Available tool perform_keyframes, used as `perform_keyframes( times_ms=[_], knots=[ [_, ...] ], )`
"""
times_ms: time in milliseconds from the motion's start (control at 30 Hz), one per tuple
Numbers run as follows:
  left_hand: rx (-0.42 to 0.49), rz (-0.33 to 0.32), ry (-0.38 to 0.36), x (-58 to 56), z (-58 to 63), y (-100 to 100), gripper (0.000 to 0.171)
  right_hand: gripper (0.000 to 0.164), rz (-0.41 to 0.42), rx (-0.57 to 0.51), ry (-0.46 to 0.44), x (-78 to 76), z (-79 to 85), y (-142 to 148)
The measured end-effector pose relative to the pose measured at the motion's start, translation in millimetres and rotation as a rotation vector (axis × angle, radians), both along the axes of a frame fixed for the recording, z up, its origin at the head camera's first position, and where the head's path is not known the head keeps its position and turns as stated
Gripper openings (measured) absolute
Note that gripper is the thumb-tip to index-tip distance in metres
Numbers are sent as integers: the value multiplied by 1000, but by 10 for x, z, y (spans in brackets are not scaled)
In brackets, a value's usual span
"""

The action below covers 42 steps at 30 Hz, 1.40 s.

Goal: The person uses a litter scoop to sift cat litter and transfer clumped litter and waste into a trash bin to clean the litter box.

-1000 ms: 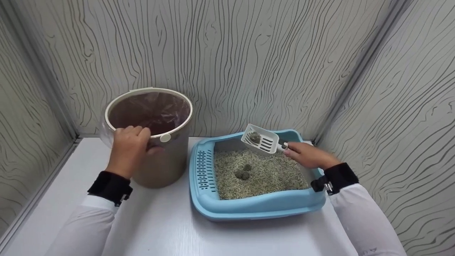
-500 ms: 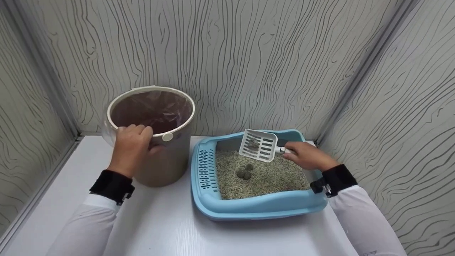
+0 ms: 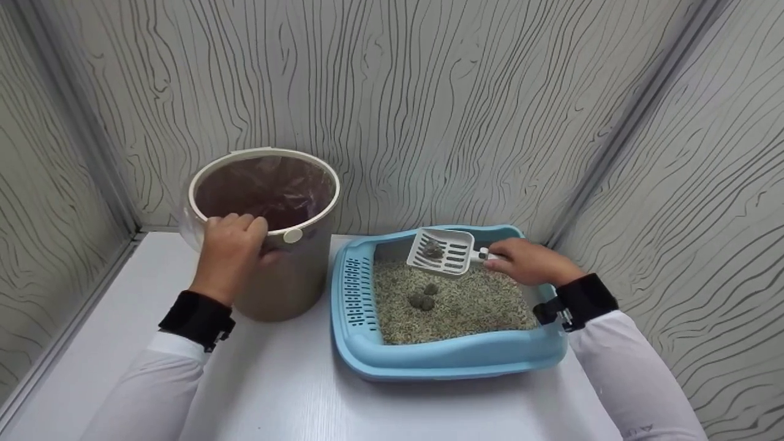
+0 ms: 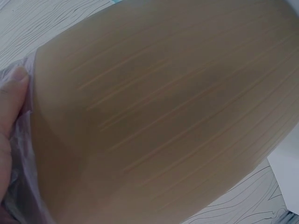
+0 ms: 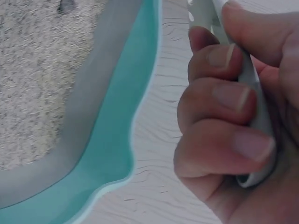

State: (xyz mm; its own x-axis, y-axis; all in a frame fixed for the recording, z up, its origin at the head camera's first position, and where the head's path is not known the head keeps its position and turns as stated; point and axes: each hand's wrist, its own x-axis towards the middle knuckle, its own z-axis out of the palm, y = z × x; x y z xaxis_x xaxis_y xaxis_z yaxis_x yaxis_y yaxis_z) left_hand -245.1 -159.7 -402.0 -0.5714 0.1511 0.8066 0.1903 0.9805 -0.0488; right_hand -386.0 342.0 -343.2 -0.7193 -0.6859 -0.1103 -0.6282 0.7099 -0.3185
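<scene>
My right hand grips the handle of a white slotted litter scoop, its fingers curled round it in the right wrist view. A grey clump lies in the scoop, which is held over the blue litter box. More dark clumps sit on the litter below. At the left, my left hand grips the near rim of a brown trash can lined with a clear plastic bag. In the left wrist view, the thumb presses the bag against the can's outside.
Both containers stand side by side on a white table. Wood-patterned panels close in the back and both sides. The litter box has a perforated ledge on its left, facing the can.
The scoop has levelled out and shifted slightly left and down over the box, the clump still in it. My left hand keeps its grip on the rim; the whole view has shifted a little.
</scene>
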Motion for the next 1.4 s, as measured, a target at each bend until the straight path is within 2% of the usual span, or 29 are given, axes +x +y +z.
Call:
perform_keyframes(
  times_ms=[300,533,733,833,900,967,1033,1167,1233,1300,1400],
  knots=[
    [26,10,-26,12,6,16,56,23,27,-36,37,25,464,-442],
    [8,10,-15,-23,20,58,56,29,57,-65,-4,27,826,-907],
    [11,7,-3,-19,21,49,57,31,-1,-86,-1,46,1067,-1514],
    [3,8,3,-24,15,52,57,34,-72,-85,36,96,1097,-1855],
    [-5,9,8,-27,11,55,58,30,-131,-59,83,157,1074,-2087],
    [-6,7,8,-31,9,56,58,25,-178,-39,163,214,995,-2310],
    [-15,16,13,-35,6,59,59,19,-175,1,331,265,870,-2501],
    [-29,28,7,-39,2,80,60,20,-70,12,867,297,559,-2691],
    [-34,29,3,-42,4,84,60,22,-36,7,1075,292,458,-2708],
    [-38,28,4,-41,7,74,59,23,-9,-4,1155,285,422,-2705],
    [-30,28,6,-30,0,43,59,22,8,-10,1118,288,429,-2696]
  ],
)
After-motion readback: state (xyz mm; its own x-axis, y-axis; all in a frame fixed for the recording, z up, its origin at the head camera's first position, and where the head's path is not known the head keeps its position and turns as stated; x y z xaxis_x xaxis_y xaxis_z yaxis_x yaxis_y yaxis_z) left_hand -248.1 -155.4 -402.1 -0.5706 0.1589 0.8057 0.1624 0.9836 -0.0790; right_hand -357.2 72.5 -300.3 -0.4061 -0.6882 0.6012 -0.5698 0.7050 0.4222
